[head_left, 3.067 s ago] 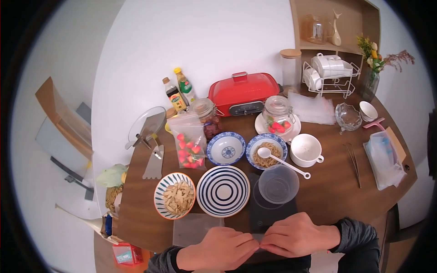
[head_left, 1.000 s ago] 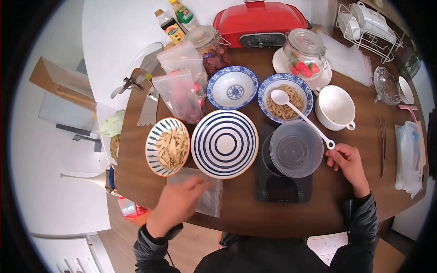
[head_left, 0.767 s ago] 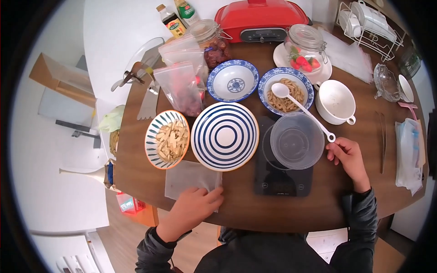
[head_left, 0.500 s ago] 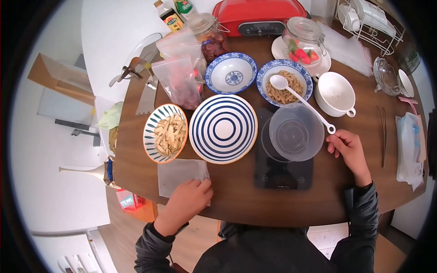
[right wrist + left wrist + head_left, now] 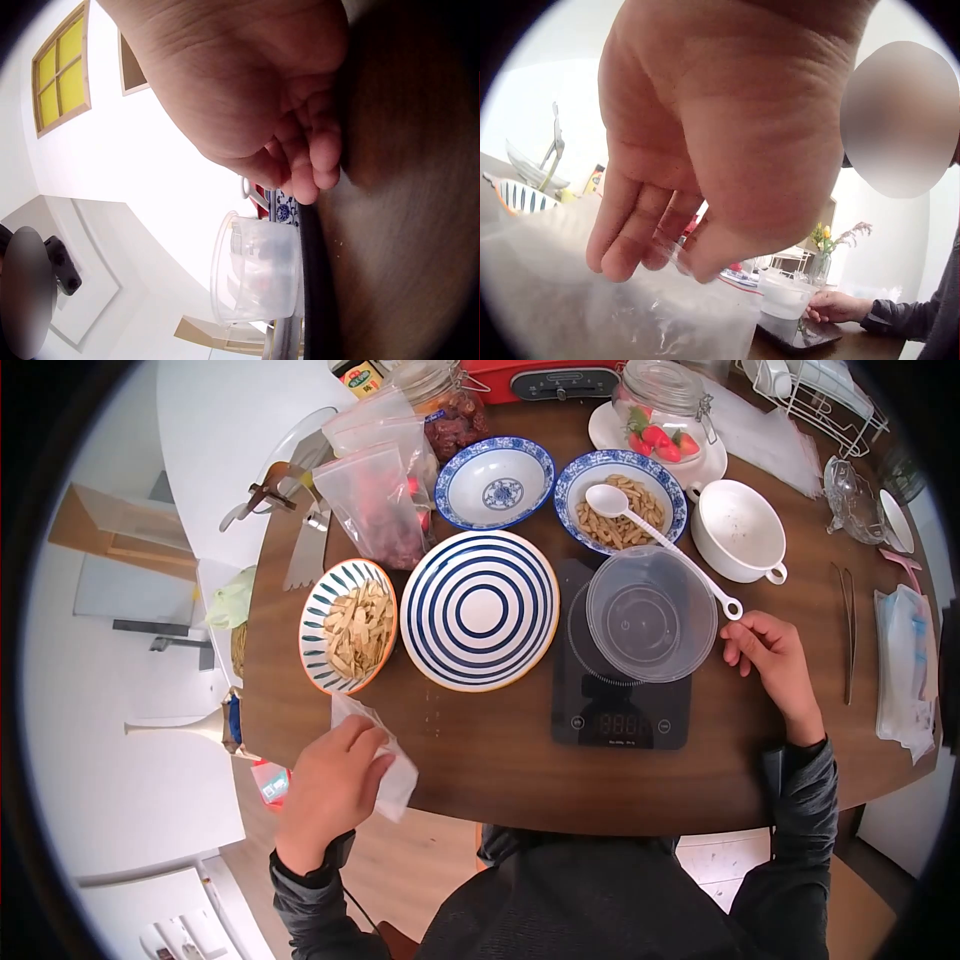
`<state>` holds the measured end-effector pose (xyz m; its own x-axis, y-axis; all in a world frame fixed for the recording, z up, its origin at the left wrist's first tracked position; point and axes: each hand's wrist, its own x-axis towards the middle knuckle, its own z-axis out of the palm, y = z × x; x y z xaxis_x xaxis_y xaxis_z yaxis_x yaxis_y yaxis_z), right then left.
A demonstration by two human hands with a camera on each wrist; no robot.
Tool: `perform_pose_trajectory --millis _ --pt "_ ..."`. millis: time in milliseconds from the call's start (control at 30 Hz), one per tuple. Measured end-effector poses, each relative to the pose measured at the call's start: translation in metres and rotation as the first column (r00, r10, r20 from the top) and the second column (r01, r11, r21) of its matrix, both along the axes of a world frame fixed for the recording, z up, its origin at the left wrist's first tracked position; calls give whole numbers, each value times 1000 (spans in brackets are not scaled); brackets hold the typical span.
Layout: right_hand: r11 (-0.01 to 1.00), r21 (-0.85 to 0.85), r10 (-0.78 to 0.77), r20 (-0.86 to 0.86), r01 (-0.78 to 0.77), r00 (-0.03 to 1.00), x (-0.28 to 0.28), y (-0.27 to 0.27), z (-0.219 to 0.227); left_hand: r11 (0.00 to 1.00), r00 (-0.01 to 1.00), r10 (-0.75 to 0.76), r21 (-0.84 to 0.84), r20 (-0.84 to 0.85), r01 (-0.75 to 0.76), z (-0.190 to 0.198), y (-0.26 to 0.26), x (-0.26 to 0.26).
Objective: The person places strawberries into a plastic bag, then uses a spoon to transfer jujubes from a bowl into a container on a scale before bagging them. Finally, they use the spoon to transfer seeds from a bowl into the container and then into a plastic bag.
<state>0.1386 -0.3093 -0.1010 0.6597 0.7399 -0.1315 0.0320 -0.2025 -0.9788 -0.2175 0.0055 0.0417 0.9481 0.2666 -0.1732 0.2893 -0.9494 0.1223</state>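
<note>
My left hand (image 5: 335, 785) pinches a clear zip-lock bag (image 5: 395, 775) at the table's front left edge. In the left wrist view the bag (image 5: 652, 322) hangs below the fingers, a red line along its top. Just behind it stands a striped bowl (image 5: 312, 645) of pale dried slices. My right hand (image 5: 775, 660) rests on the table with fingers loosely curled, holding nothing. Close to its fingertips is the handle end of a white spoon (image 5: 665, 540), which lies across a blue-and-white bowl (image 5: 570, 510). A clear plastic tub (image 5: 640, 625) sits on a black kitchen scale (image 5: 620, 730) with its display lit.
A blue-ringed plate (image 5: 480, 610) lies mid-table. Behind are bags of strawberries (image 5: 375, 510), a blue-rimmed bowl (image 5: 495, 485) and a jar of strawberries (image 5: 665, 400). To the right are a white two-handled cup (image 5: 738, 530), tweezers (image 5: 848, 635) and a plastic packet (image 5: 905, 670).
My left hand has come away from my right and lifted the flat bag off the table, leftward. My right hand has moved beside the spoon handle. The head view tilts further down.
</note>
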Motion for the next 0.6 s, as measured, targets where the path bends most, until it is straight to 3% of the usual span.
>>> perform_pose_trajectory --millis 100,200,267,467,600 --pt "1000 -20 6 -25 -7 1000 1 -1 -1 999 998 33 -4 57 -33 14 -2 -4" --pt "1000 -25 2 -21 -3 1000 2 -1 -1 998 1000 0 65 -7 0 26 -6 -5" --pt "999 -41 -14 -9 14 1000 1 -2 -1 989 997 -69 131 -17 71 26 -8 -8" --pt "999 -51 -11 39 13 999 2 -3 -4 995 999 18 98 -28 -15 21 -15 -16" --pt "998 -59 -6 60 9 998 3 -4 -6 991 1000 -18 133 -4 19 21 -11 -18"
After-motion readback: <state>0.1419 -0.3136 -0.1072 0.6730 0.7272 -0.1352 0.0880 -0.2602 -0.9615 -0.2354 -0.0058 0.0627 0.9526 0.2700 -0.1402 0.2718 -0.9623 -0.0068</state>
